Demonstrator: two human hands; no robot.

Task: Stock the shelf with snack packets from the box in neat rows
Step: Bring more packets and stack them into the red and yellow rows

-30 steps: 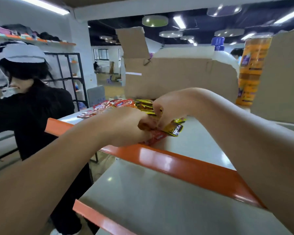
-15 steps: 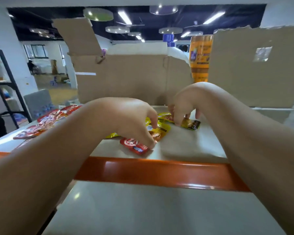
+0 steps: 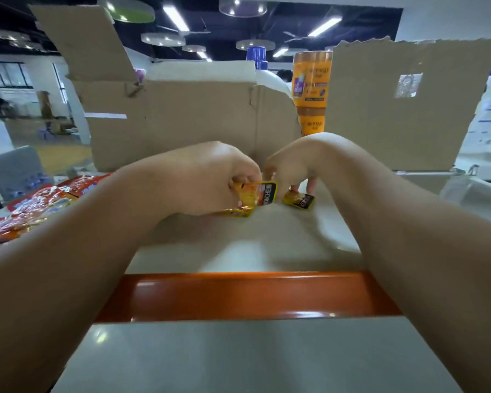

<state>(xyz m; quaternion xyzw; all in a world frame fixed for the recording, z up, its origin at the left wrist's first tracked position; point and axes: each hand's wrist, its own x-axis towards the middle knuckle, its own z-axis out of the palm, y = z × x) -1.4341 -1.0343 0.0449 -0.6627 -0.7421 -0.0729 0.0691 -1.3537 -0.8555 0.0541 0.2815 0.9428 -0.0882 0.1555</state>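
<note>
My left hand (image 3: 207, 180) grips a small bunch of yellow snack packets (image 3: 255, 195) just above the pale shelf (image 3: 253, 242). Right beside it, my right hand (image 3: 292, 165) presses its fingertips on another yellow packet (image 3: 299, 200) that lies flat on the shelf. A row of red snack packets (image 3: 40, 202) lies along the shelf's left part. An open cardboard box (image 3: 182, 120) stands directly behind both hands.
The shelf has an orange front edge (image 3: 247, 296), with a lower grey shelf (image 3: 253, 358) below it. A second cardboard box (image 3: 403, 109) stands at the back right, an orange bottle (image 3: 312, 92) between the boxes. A grey chair (image 3: 14, 171) is at far left.
The view swung right and the person in black left the frame. Both hands shifted further back on the shelf. The red packet under my left hand is no longer visible.
</note>
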